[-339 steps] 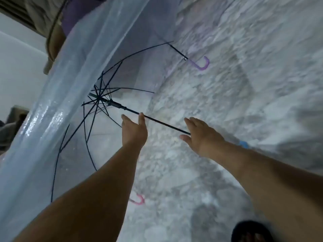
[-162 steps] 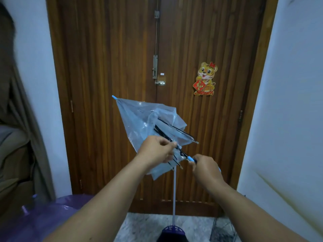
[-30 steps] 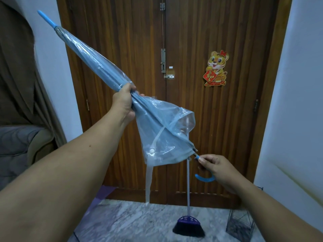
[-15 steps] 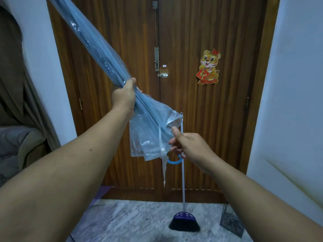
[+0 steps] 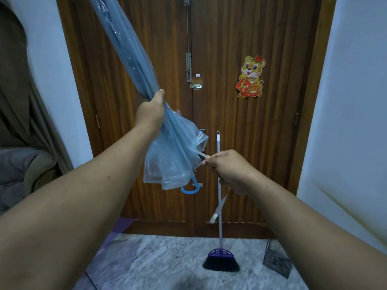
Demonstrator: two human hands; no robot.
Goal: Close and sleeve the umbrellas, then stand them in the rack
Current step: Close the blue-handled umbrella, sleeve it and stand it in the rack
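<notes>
While left hand [image 5: 149, 114] clenches folded blue umbrella [image 5: 134, 59] mid-canopy, right hand [image 5: 228, 168] pinches closure strap [image 5: 201, 154], pulled rightward.

Umbrella [image 5: 134, 59]: you see pale blue clear plastic, folded shut, slanting before the door [image 5: 230, 122], hook handle [image 5: 189, 188] lowest.
Strap [image 5: 219, 206]: loose, dangling before the door.

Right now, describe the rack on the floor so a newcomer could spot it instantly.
Start at the wooden double door and drop to the marble floor at its right foot. Right of the purple-headed broom, by the white wall, stands the rack: a small dark wire-mesh box, the only see-through cage there.
</notes>
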